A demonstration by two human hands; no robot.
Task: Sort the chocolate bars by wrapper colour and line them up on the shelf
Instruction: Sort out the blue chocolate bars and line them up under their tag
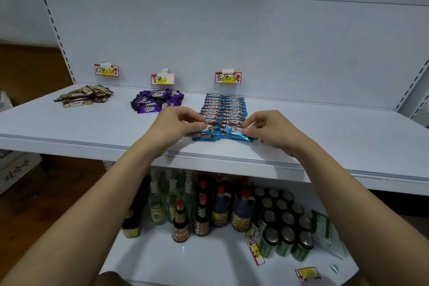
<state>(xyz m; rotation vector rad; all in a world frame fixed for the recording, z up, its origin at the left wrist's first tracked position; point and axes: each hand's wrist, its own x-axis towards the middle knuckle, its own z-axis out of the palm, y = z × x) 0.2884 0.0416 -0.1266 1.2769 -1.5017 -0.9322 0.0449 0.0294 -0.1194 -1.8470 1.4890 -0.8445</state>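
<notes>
Pinching blue bars (228, 112) at front of shelf (325, 141): left hand (178, 123), right hand (269, 129); light, slippery foil, best held by ends.

Bare white metal shelf (336, 130) right of my neat blue-wrapped bar rows (224, 109). Left, the loose purple-wrapped bar heap (156, 101) sits near. Wider gap before the brown-wrapped bar pile (82, 96).

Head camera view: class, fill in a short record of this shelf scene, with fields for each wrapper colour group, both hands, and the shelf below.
brown bars: loose heap, shelf's left
purple bars: loose heap, middle
blue bars: two neat columns under the right-hand label
left hand: fingers pinch a front blue bar
right hand: fingers pinch another front blue bar
upper shelf: white
lower shelf: bottles and cans
</notes>
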